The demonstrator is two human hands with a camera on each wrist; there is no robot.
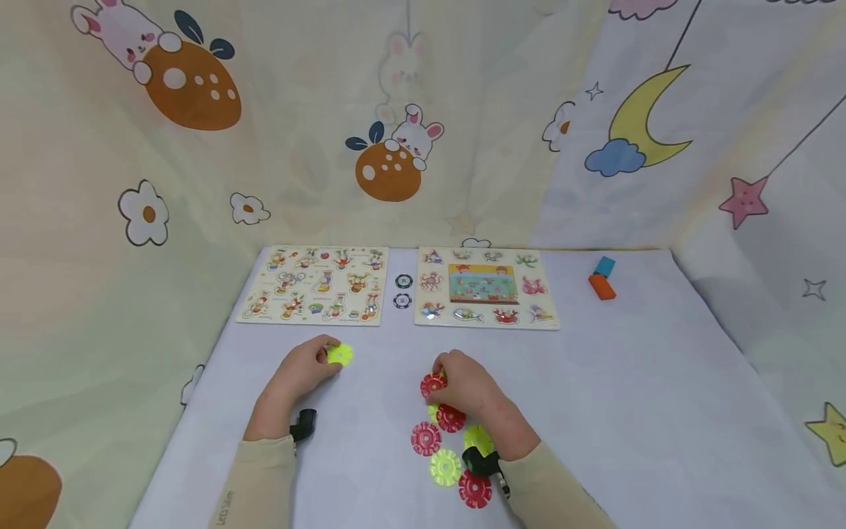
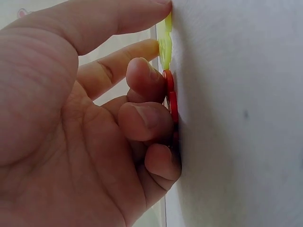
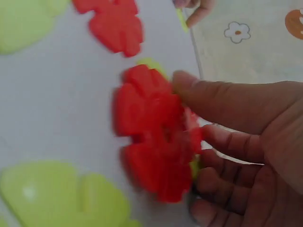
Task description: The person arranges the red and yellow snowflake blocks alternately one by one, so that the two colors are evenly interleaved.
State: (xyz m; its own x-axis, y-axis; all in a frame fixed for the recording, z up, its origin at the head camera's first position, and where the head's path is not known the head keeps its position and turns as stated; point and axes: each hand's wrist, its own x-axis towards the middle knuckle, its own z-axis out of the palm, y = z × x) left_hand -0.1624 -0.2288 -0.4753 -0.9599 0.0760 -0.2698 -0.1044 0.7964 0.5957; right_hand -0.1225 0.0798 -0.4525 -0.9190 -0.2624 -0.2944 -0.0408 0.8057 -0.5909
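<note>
My left hand (image 1: 305, 369) pinches a yellow-green notched flower disc (image 1: 340, 354) between thumb and index finger, low over the table; its other fingers are curled. To the right, my right hand (image 1: 466, 386) has thumb and fingertips around a red flower disc (image 1: 432, 385), with a bit of yellow-green showing by the fingertips. Another red disc (image 3: 149, 127) sits large in front of the thumb in the right wrist view. Below this hand lie a red disc (image 1: 426, 438), a yellow-green disc (image 1: 446, 468) and a red disc (image 1: 475, 489). The right wrist partly covers another yellow-green disc (image 1: 477, 439).
Along the back lie two picture boards, one with cartoon figures (image 1: 317, 285) and one with sea animals (image 1: 485, 314). Two black-and-white round chips (image 1: 403, 281) lie between them. A blue block (image 1: 604, 266) and an orange block (image 1: 602, 287) are at the back right.
</note>
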